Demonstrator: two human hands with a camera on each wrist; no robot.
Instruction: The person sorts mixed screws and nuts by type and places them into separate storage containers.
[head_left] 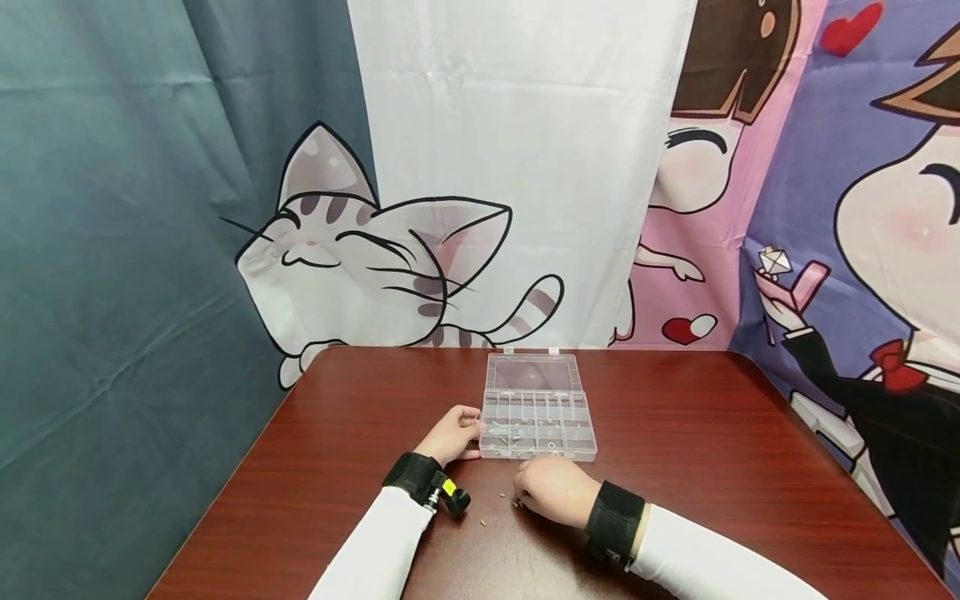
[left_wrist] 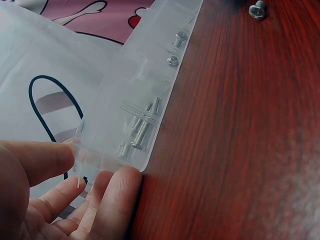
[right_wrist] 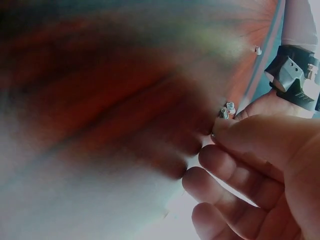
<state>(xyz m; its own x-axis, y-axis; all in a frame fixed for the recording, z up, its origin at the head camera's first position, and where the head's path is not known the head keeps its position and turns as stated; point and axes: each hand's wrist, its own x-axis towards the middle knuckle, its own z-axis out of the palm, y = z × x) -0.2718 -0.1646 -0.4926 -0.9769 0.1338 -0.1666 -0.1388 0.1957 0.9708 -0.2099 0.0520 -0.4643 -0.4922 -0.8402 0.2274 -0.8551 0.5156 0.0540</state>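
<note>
A clear plastic compartment box (head_left: 537,425) lies on the table with its lid laid back. My left hand (head_left: 453,435) grips its left side, thumb above and fingers along the lower edge, as the left wrist view shows. Long screws (left_wrist: 144,125) lie in the near left compartment, and shorter screws (left_wrist: 178,40) sit in others. In front of the box, my right hand (head_left: 557,490) is down at the table with curled fingers. Its thumb and index finger pinch at a small screw (right_wrist: 223,114), partly hidden by the thumb.
Loose small screws lie on the table: one (head_left: 483,522) nearer me and another (head_left: 502,495) between the hands. The brown table (head_left: 360,400) ends against a printed cloth backdrop (head_left: 525,167). A dark wrist strap with a camera (head_left: 452,495) hangs over the table at my left wrist.
</note>
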